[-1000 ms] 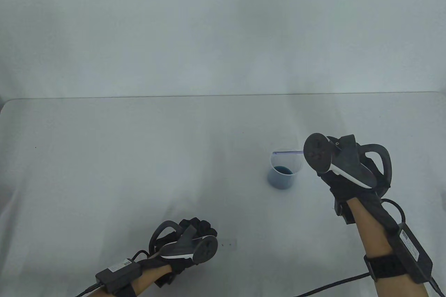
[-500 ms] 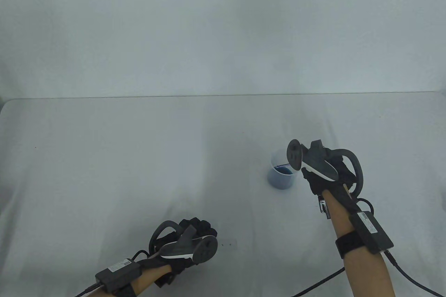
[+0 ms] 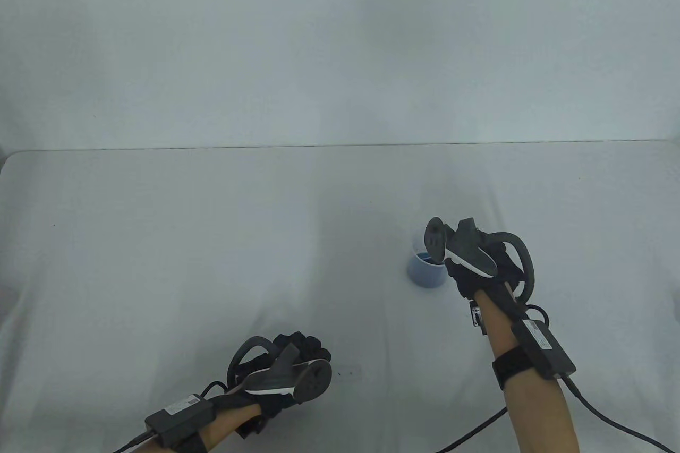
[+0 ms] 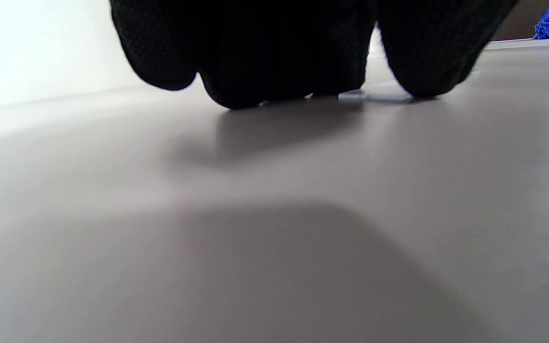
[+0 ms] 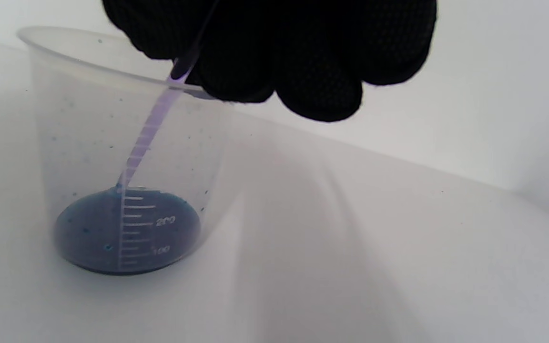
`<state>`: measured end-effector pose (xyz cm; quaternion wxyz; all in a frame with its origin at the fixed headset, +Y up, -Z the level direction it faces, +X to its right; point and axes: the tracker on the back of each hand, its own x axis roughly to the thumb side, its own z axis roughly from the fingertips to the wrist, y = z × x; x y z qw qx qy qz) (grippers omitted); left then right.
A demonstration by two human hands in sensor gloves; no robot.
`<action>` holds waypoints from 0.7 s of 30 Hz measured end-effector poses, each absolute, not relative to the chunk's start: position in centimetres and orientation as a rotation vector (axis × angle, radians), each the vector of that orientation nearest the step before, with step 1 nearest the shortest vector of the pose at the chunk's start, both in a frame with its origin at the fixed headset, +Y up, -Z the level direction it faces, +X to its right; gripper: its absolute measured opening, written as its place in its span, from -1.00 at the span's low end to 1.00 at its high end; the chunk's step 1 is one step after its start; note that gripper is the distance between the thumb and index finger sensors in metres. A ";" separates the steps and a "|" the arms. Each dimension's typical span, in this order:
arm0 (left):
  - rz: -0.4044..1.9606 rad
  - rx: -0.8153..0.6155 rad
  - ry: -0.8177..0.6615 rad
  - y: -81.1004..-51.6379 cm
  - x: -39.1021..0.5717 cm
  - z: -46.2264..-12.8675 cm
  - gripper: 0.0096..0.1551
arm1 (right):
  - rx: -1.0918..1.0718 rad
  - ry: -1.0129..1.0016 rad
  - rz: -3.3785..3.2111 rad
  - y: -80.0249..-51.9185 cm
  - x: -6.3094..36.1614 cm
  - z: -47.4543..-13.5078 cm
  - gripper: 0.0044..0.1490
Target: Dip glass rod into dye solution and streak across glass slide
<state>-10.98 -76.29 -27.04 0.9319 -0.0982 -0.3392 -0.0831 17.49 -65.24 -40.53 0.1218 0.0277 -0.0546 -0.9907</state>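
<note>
Rod [image 5: 148, 128] top hidden in R hand [image 5: 274, 52]

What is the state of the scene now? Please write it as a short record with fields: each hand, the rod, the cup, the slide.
right hand: holds the glass rod from above, over the cup
glass rod: slanted down into the cup, tip at the dye surface
cup: clear, graduated, upright on the table, blue dye in the bottom only
left hand: fingers rest on the table, near edge
glass slide: a thin flat piece under the left fingertips, probably the slide; too little shows
</note>
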 end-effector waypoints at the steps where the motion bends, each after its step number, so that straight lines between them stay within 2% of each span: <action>1: -0.170 -0.201 -0.694 -76.3 -11.0 -27.0 -0.36 | 0.082 -0.169 -2.894 -65.3 17.6 -40.4 -0.48; 8: -0.173 -0.200 -0.694 -76.3 -11.0 -27.0 -0.36 | 0.088 -0.176 -2.911 -65.3 17.9 -40.1 -0.46; 12: -0.173 -0.203 -0.688 -76.3 -11.0 -27.0 -0.36 | 0.084 -0.195 -2.923 -63.6 18.1 -39.8 -0.32; 15: -0.161 -0.228 -0.685 -75.9 -11.2 -27.3 -0.29 | 0.053 -0.087 -2.937 -60.9 18.0 -38.6 -0.23; 18: -0.067 -0.206 -0.646 -74.1 -12.1 -27.8 -0.19 | -0.033 0.039 -3.002 -58.4 17.7 -36.8 -0.14; 21: 0.009 -0.094 -0.592 -70.9 -13.5 -28.4 -0.10 | -0.160 0.175 -3.100 -56.6 17.1 -34.3 -0.05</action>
